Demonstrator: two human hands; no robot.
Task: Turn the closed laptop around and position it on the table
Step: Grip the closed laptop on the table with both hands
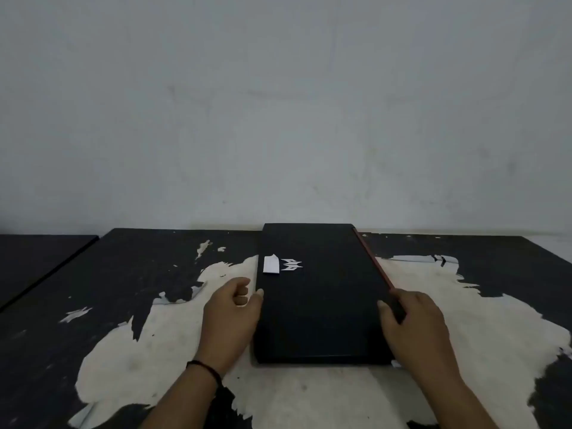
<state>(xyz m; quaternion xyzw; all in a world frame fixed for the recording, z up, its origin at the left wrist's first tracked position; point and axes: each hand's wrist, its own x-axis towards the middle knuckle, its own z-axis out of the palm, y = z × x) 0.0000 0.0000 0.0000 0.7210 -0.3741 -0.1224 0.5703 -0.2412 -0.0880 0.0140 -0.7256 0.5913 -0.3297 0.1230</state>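
Note:
A closed black laptop (318,298) lies on the table with a short side toward me and its long axis pointing at the wall. A silver logo and a white sticker sit near its left edge, and a red strip runs along its right edge. My left hand (232,308) grips the laptop's left edge, thumb on the lid. My right hand (411,317) grips the right edge, thumb on top and fingers wrapped over the red side. The laptop's far end reaches the table's back edge.
The table (130,274) is black with large patches of peeled, pale surface around the laptop. A second dark table (37,258) stands at the far left. A plain grey wall (278,103) rises right behind the table.

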